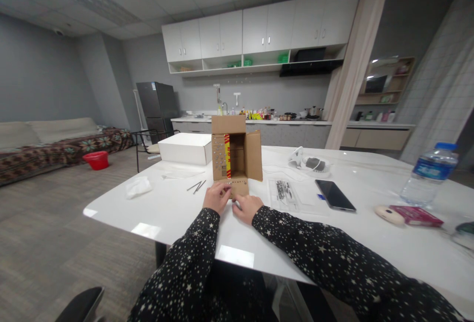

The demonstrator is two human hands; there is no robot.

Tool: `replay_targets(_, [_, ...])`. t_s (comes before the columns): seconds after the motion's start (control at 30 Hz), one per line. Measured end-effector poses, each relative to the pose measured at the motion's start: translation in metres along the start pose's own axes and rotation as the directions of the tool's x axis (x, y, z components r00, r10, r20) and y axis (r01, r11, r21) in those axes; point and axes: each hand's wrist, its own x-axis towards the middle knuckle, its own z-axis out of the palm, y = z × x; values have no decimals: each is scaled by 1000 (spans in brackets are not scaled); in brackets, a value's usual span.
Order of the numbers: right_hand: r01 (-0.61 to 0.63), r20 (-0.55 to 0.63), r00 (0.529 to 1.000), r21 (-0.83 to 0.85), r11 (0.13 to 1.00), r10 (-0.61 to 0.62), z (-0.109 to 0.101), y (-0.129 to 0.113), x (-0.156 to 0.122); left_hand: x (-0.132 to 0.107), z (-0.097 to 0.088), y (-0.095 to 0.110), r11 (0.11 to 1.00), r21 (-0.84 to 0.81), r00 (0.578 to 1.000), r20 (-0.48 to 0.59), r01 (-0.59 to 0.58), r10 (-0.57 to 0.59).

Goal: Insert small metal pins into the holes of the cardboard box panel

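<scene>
Cardboard box point(236, 156) lies on its side on the white worktop point(177, 213), directly in front of both hands, with its opening turned toward the person and its four flaps spread out. In the head view, the left hand point(217, 197) has bent fingers on the near corner of the lower flap point(237, 186), which lies flat on the worktop. The picture is too small to tell whether it pinches the edge or only presses on it. The right hand point(247, 207) rests just beside it, touching the front edge of the same flap with curled fingers, and I cannot tell if it holds something. To the left of the left hand lie two thin dark sticks point(196, 186), and beyond them a white box point(185, 148). To the right of the right hand lies a clear bag of small parts point(283, 191), then a phone point(335, 195). For working on this flap, I judge it best that one hand keeps the flap pressed down so the light box does not slide away. The other hand should then move along the edge with small, even pressure.
</scene>
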Motion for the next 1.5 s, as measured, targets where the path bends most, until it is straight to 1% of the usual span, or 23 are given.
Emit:
replay_targets(0.13, [1, 14, 1000, 2, 1000, -1, -2, -1, -1, -1, 1, 0, 996, -77, 997, -65, 42, -47])
replay_targets(0.27, [-3, 8, 1000, -1, 1000, 3, -3, -1, -1, -2, -1, 2, 986, -136, 991, -77, 98, -109])
replay_targets(0.5, [-2, 3, 1000, -9, 1000, 2, -2, -1, -1, -2, -1, 2, 981, -145, 987, -76, 131, -143])
replay_targets(0.63, [-7, 11, 1000, -8, 1000, 7, -3, -2, -1, -1, 0, 1, 980, -155, 987, -84, 126, -140])
replay_targets(0.87, [0, -9, 1000, -5, 1000, 0, -2, -1, -1, 0, -3, 4, 975, -164, 985, -55, 151, -162])
replay_targets(1.23, [-2, -9, 1000, -3, 1000, 2, 1, 0, 0, 0, 0, -2, 974, -171, 988, -26, 148, -154])
replay_targets(1.5, [-13, -4, 1000, 12, 1000, 13, -1, -1, 0, 1, 0, -1, 973, -170, 987, -8, 156, -160])
